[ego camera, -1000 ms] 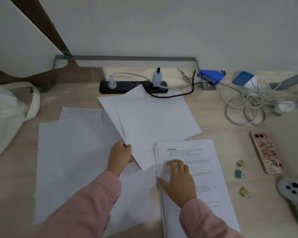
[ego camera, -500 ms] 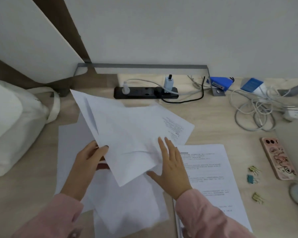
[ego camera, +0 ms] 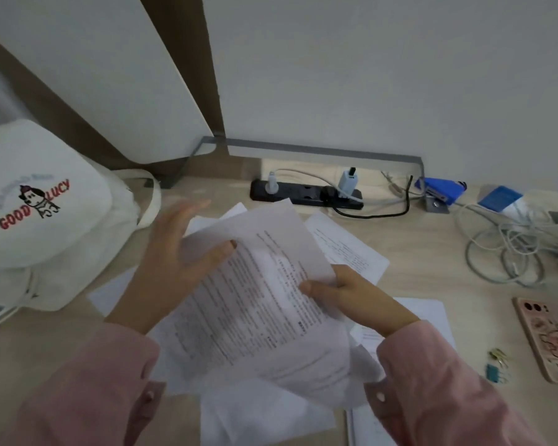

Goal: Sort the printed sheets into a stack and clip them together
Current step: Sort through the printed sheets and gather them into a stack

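Observation:
I hold a bundle of printed sheets [ego camera: 255, 304] lifted above the desk, text side up. My right hand [ego camera: 351, 300] pinches its right edge, thumb on top. My left hand [ego camera: 174, 259] supports the upper left part, thumb on the page and fingers spread behind it. Another printed sheet [ego camera: 348, 246] lies flat behind the bundle. The stack of printed pages [ego camera: 432, 317] lies on the desk under my right wrist, mostly hidden. Loose white sheets [ego camera: 264, 416] lie below the bundle. Small binder clips [ego camera: 498, 365], gold and teal, rest on the desk at the right.
A white tote bag [ego camera: 45, 220] fills the left side. A black power strip [ego camera: 306, 194] with plugs lies at the back, next to a blue stapler [ego camera: 438, 189] and tangled white cables [ego camera: 512, 249]. A pink phone [ego camera: 548, 342] lies at the right edge.
The sheets have been turned over, so printed text now faces up. My right hand moved from resting flat on the paper to gripping its right edge. The view has swung left.

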`<action>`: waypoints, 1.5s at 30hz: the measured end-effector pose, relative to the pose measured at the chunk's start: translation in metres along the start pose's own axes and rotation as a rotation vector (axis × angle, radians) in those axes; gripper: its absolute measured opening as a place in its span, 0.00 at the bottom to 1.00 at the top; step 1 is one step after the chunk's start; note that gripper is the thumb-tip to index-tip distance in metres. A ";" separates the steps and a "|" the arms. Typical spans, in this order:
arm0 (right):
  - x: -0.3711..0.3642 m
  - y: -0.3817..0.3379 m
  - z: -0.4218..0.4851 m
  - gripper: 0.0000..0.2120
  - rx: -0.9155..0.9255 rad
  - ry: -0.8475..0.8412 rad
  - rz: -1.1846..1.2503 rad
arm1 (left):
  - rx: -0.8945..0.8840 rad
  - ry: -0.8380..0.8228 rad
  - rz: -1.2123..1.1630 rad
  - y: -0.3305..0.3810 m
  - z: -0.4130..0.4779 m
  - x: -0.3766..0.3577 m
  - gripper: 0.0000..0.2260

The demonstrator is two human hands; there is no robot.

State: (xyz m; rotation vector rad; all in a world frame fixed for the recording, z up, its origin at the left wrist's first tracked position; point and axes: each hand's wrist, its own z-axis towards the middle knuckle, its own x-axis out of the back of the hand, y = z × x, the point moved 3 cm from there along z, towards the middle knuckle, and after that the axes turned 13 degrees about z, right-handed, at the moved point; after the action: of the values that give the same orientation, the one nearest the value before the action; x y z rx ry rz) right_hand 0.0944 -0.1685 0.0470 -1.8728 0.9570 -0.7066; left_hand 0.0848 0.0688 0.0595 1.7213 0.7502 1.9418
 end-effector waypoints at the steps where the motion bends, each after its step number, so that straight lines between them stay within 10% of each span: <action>1: 0.003 0.003 0.000 0.07 -0.013 -0.004 -0.014 | 0.031 -0.113 -0.051 -0.002 0.002 -0.005 0.22; 5: 0.015 0.023 -0.004 0.05 -0.071 0.059 0.058 | 0.083 -0.278 -0.187 -0.010 -0.004 -0.026 0.06; 15: 0.042 0.084 -0.028 0.04 -0.221 0.176 0.082 | 0.268 -0.174 -0.221 -0.037 -0.015 -0.052 0.09; 25: 0.086 0.076 -0.048 0.07 0.030 0.753 0.238 | 0.498 0.022 -0.228 -0.074 -0.026 -0.049 0.10; 36: 0.076 0.035 -0.049 0.11 0.211 0.523 0.639 | 0.759 -0.051 -0.467 -0.116 -0.057 -0.066 0.09; 45: 0.024 0.111 -0.015 0.06 -0.160 0.593 0.861 | 0.835 -0.066 -0.755 -0.104 -0.068 -0.083 0.08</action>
State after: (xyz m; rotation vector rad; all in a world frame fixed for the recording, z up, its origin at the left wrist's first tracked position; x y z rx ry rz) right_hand 0.0588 -0.2292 -0.0430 -1.1678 2.0656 -0.6464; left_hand 0.0255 0.0865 -0.0762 1.5035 2.0212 1.0859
